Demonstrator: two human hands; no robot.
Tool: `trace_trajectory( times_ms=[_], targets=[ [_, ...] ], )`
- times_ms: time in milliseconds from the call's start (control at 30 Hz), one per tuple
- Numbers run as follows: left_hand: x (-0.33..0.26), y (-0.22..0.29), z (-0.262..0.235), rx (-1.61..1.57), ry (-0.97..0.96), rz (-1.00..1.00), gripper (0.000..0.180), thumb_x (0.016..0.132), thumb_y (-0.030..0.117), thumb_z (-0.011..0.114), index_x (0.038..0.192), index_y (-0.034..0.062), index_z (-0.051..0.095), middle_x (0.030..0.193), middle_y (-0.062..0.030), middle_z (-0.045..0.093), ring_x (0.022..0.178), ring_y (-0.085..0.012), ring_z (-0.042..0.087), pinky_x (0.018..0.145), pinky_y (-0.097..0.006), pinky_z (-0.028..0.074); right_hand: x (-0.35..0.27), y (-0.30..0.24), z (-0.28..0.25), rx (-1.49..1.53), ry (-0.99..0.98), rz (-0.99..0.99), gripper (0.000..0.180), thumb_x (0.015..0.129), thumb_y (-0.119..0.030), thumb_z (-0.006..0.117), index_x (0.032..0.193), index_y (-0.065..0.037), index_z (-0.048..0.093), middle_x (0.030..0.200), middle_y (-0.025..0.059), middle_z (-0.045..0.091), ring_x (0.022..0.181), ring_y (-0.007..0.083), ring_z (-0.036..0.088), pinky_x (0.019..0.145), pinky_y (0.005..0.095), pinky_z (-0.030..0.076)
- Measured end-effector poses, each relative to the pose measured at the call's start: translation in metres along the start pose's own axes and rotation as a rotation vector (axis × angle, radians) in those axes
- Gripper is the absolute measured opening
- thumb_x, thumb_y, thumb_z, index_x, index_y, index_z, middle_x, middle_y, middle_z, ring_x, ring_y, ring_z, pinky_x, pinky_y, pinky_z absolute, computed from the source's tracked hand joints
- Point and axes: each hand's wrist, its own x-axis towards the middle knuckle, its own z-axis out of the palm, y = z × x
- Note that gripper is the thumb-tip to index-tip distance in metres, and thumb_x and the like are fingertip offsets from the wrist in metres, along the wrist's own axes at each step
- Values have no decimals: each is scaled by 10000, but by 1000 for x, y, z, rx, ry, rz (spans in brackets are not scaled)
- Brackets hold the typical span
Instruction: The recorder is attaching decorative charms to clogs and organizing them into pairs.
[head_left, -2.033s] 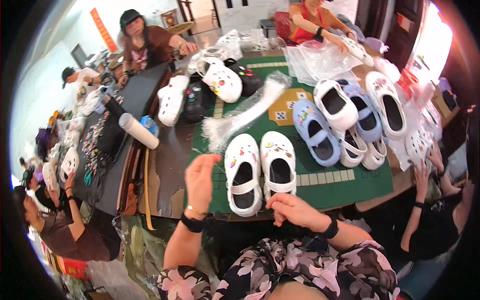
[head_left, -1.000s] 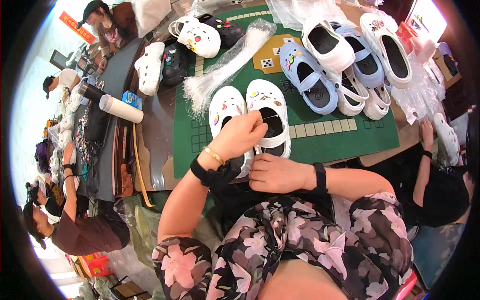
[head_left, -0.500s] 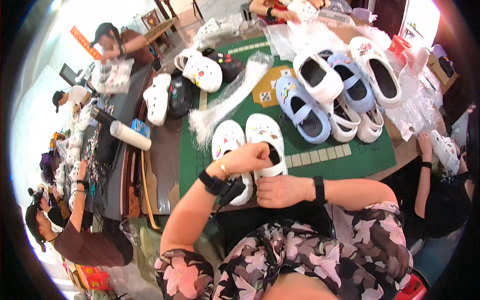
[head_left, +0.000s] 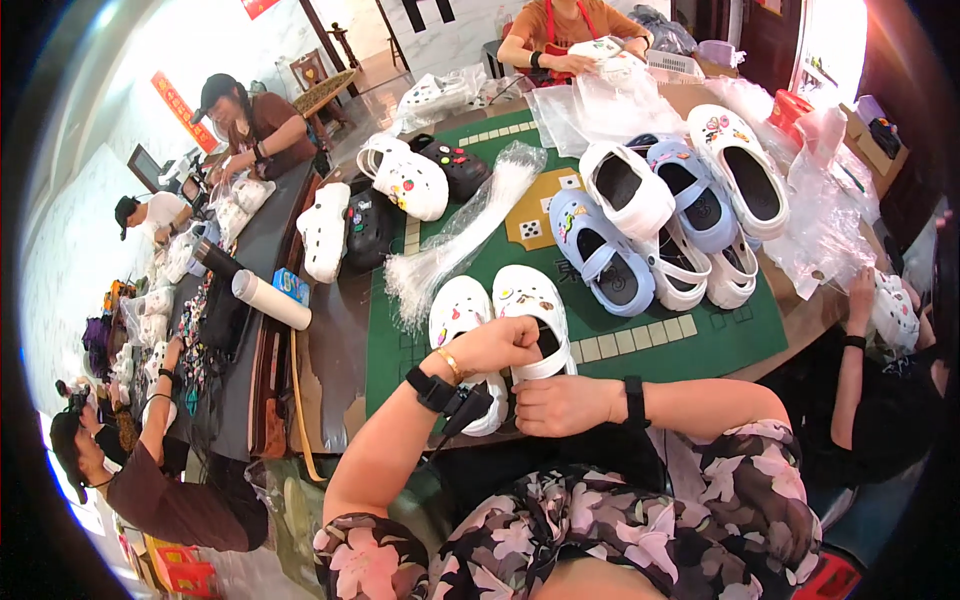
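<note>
A pair of white clogs with charms stands in front of me: a left clog (head_left: 460, 305) and a right clog (head_left: 527, 287), toes pointing away. My left hand (head_left: 492, 345) reaches across the left clog, its fingers pinched together at the right clog's opening. Just below, my right hand (head_left: 562, 405) is closed with curled fingers by that clog's heel strap. Whatever the fingers of either hand hold is too small or hidden to make out. Beyond the pair lies a bundle of thin clear plastic strands (head_left: 462, 222), partly in a plastic sleeve.
On the green mat (head_left: 400, 372), several white and blue clogs (head_left: 603, 255) are piled at right. White and black clogs (head_left: 412, 187) stand far left. A white bottle (head_left: 272, 300) lies by a blue box (head_left: 291, 285). Plastic bags (head_left: 815, 215) cover the right edge. Other people work around.
The view has tilted up, so the table sits lower in the picture and more of the far person shows. My hands keep the same place at the right clog.
</note>
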Motion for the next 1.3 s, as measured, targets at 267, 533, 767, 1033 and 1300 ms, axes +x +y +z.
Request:
trace_trajectory(
  times_ms=[267,533,767,1033,1300],
  targets=[
    [-21,-7,0,-288,585,211,223,849,66,665,796,37,450,758,-51,625,789,-116,634,647,-272,474,16,3,-35,97,512,564,314,746,-13,666,1051,-52,602,1018,117,620,889,292,619,784,376,512],
    [-38,5,13,-125,767,193,190,910,84,595,792,42,452,802,-21,612,708,-52,517,624,-219,422,44,16,-2,720,777,1180,208,870,-40,646,1061,-5,571,732,63,634,641,100,606,601,255,481],
    [-53,10,7,-343,886,230,333,999,249,478,735,59,552,711,19,562,594,-46,411,521,-207,321,46,25,-17,808,769,1220,179,885,-43,624,1059,-3,631,772,22,637,671,56,562,613,222,457],
    [-59,25,10,-213,969,305,129,944,121,591,910,12,652,640,37,504,598,-29,411,528,-218,343,54,28,-34,909,885,1163,113,904,-61,623,968,15,675,815,-7,648,706,33,554,634,199,449],
    [-59,14,21,-83,880,289,152,935,164,606,962,24,658,614,-62,561,530,-111,478,518,-283,401,64,29,-44,905,861,1137,146,923,-55,614,1039,21,657,902,24,672,767,63,592,707,214,492]
  ],
)
